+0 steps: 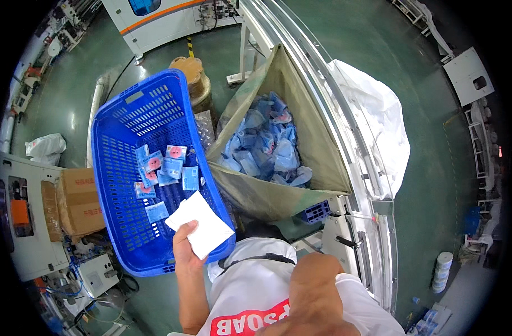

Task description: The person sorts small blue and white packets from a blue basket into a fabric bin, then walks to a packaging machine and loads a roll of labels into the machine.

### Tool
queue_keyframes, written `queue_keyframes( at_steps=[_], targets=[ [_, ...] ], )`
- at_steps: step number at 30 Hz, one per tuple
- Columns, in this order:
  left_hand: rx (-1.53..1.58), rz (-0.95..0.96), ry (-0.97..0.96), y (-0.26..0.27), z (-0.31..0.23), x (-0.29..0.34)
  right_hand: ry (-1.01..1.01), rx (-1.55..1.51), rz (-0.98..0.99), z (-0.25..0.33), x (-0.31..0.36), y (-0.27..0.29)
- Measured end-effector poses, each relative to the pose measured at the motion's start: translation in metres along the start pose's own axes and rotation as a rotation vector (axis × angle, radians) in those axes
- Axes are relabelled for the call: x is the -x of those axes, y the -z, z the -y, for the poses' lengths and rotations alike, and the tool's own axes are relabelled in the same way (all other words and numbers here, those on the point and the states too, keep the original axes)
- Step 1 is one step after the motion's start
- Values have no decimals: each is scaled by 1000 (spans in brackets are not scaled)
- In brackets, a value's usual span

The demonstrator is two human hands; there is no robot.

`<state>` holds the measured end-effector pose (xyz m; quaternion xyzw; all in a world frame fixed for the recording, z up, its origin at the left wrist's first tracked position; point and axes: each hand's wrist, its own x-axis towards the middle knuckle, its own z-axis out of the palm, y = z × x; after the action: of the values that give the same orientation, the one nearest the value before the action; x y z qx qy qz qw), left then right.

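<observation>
My left hand [186, 242] grips a white folded sheet [203, 224] by its near edge, with the thumb lying on top. The sheet is over the near right corner of a blue plastic basket [110, 185]. Several small blue packets [172, 167] lie loose on the basket's bottom, some with a round pink print. My right arm is bent up close to my chest. Only part of my right hand [303, 326] shows at the lower edge, and its fingers are cut off from view.
Right of the basket, an olive cloth sack [323, 162] holds many crumpled blue wrappers [267, 143]. A metal conveyor rail [345, 106] runs along it, with white sheeting [376, 112] behind. Cardboard boxes [80, 196] and machinery stand left; brown rolls [191, 75] stand beyond the basket.
</observation>
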<state>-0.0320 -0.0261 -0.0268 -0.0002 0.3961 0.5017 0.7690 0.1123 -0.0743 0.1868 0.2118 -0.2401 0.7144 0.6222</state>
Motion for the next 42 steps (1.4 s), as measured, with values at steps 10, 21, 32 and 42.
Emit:
queue_keyframes(
  at_steps=[10, 21, 32, 42],
  targets=[
    [47, -3, -49, 1, -2, 0, 30, 513, -280, 44, -2, -24],
    [-16, 14, -14, -1, 12, 2, 335, 785, 221, 36, 40, 15],
    [41, 61, 21, 7, 6, 1, -88, 1136, -777, 74, 38, 149],
    [42, 58, 41, 5, 8, -1, -192, 578, -849, 70, 30, 82]
  ],
)
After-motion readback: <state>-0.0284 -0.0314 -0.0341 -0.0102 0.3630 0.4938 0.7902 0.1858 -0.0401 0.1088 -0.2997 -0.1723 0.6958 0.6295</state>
